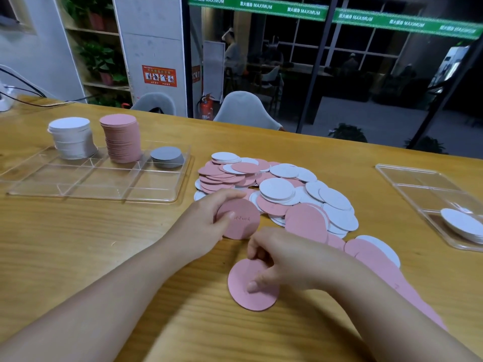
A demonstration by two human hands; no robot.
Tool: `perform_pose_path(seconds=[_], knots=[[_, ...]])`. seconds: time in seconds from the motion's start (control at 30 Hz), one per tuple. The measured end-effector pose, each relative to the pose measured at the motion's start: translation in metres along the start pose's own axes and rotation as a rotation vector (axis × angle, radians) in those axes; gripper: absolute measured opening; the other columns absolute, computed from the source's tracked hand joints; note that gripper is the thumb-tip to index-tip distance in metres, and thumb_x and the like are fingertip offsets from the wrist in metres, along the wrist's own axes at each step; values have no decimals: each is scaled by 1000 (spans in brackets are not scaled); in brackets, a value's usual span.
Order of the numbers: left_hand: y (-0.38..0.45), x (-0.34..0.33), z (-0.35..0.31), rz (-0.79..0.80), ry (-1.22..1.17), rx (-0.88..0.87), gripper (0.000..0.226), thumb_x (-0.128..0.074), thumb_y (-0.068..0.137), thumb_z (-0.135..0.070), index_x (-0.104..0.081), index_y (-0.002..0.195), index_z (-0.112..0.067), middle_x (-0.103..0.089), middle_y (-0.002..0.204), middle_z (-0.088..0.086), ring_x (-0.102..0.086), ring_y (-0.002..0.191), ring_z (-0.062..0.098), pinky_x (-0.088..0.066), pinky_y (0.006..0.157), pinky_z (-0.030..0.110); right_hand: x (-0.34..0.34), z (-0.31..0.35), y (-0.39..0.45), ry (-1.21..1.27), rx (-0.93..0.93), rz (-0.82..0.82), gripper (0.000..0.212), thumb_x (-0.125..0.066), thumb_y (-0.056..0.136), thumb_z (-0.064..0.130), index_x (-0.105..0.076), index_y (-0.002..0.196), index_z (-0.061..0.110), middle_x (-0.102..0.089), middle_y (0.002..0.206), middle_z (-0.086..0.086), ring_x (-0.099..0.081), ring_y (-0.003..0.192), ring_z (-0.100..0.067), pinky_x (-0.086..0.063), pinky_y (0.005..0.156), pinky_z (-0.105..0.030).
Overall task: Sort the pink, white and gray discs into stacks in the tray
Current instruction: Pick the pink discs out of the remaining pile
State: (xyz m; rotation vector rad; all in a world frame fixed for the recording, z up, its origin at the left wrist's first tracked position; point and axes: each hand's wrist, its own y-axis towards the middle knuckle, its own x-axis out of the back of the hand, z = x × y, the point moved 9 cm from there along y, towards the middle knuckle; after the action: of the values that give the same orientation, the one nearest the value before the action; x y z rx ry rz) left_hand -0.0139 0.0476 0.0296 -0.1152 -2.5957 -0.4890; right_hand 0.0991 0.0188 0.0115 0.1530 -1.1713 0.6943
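Note:
A clear compartment tray [104, 184] at the left holds a white stack [72, 138], a taller pink stack [121, 139] and a short gray stack [167, 156] in its back row. A loose pile of pink and white discs [282, 194] lies on the table to the right of the tray. My left hand [206, 223] grips a pink disc [241, 220] just in front of the pile, thumb on top. My right hand [282, 259] pinches another pink disc [251, 288] that lies on the wood nearer to me.
A second clear tray [423, 184] at the right edge holds a few white discs [462, 224]. More pink discs [386, 267] trail under my right forearm. Grey chairs [245, 111] stand behind the wooden table; cables lie at the far left.

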Motion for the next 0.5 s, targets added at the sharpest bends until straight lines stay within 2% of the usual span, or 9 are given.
perform_pose_path(seconds=[0.1,0.17,0.23,0.33,0.4,0.5], knots=[[-1,-1,4,-6,-11,13,43,-51,90,-4,-55,117,-37,-57,104,-28,-56,77,-8,-46,59,12,-2,-3,-1,17,-39,23,34,-74,75,39,-45,85,23,-45,81,8,-41,68,-9,-36,62,-27],[-1,1,4,-11,-28,18,43,-51,90,-4,-54,114,-39,-57,105,-26,-57,73,-3,-49,56,15,1,-5,0,79,-44,-12,30,-73,77,34,-43,77,25,-46,75,9,-43,66,-9,-36,60,-27],[-1,1,3,-9,-30,21,45,-48,91,-3,-52,110,-43,-55,105,-27,-57,68,-4,-49,55,16,14,-12,2,138,-58,-134,26,-71,79,28,-46,72,26,-50,71,11,-46,64,-5,-38,59,-23],[-2,-3,2,10,-45,35,44,-43,94,-2,-51,107,-44,-54,98,-28,-56,64,-9,-46,55,13,43,-32,-2,257,-124,-432,20,-67,83,22,-50,71,23,-56,63,10,-51,50,-1,-38,50,-17],[-3,-7,-1,25,-78,33,43,-42,96,-5,-50,104,-47,-55,98,-29,-56,63,-9,-45,54,12,54,-42,-7,328,-146,-585,18,-66,84,23,-52,72,20,-62,64,5,-60,58,-6,-44,56,-19],[-5,-15,-6,65,-86,7,39,-47,96,-13,-45,106,-50,-52,105,-31,-57,69,-12,-46,56,12,53,-43,-6,371,-128,-626,15,-67,83,21,-58,72,20,-66,71,3,-63,71,-13,-48,67,-27]])
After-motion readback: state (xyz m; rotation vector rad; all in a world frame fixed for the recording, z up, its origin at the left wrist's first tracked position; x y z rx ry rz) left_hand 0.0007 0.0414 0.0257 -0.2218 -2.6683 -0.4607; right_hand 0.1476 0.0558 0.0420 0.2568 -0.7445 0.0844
